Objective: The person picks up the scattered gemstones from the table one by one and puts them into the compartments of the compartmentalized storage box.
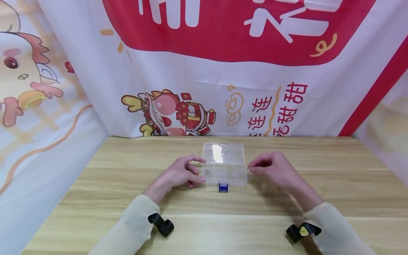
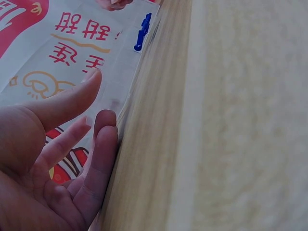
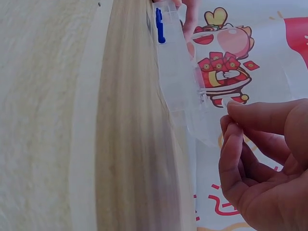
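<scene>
A clear plastic compartment box (image 1: 224, 181) stands on the table with its lid (image 1: 234, 154) raised at the back. On its front edge is a blue latch (image 1: 223, 187), also seen in both wrist views. At the box's left end is my left hand (image 1: 183, 172), fingers loosely bent, index fingertip by the hinge and thumb by the front corner. Firm contact is hard to make out. Just off the right end, my right hand (image 1: 274, 170) pinches a tiny item (image 1: 248, 169) between thumb and forefinger; its kind is too small to tell. Small specks show inside the box.
The wood-grain table (image 1: 191, 230) runs back to a printed cloth (image 1: 178, 74) hanging behind, with more cloth at the sides. Each sleeve carries a black wrist camera mount, one left (image 1: 161, 225) and one right (image 1: 302, 232).
</scene>
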A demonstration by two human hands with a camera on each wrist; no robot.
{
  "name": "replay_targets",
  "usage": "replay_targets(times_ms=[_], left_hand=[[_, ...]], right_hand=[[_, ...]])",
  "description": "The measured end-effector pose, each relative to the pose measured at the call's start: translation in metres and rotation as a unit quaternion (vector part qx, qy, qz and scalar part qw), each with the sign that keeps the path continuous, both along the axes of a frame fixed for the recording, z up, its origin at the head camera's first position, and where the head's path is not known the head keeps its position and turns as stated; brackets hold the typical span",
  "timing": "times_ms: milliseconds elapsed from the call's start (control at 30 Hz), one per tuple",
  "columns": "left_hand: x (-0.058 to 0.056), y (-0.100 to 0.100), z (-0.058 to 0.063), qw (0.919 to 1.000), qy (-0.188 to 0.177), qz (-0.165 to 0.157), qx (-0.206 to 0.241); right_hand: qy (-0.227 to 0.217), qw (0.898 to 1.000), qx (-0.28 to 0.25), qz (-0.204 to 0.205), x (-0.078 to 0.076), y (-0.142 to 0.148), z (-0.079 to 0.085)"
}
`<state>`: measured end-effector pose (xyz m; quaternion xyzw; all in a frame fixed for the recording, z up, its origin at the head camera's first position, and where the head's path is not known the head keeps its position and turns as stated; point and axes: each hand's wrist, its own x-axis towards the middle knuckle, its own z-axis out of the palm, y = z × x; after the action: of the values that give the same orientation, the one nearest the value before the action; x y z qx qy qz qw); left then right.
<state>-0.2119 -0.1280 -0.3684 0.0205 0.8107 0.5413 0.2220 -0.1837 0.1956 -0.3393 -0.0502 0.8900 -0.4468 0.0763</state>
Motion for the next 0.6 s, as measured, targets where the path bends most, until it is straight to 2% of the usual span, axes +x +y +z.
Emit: replay_targets(times_ms=[267,600], left_hand=[[0.0006,0.0005,0.0005,1.0,-0.001,0.002,-0.003],[-0.0015,0.0002,-0.0009,1.0,-0.005,0.003,-0.007]], right_hand=[[-0.01,1.0,-0.001,0.004,-0.0002,-0.0023,-0.0037],[-0.007,0.999,0.032,0.008,-0.0003,-0.0072,-0.0103]])
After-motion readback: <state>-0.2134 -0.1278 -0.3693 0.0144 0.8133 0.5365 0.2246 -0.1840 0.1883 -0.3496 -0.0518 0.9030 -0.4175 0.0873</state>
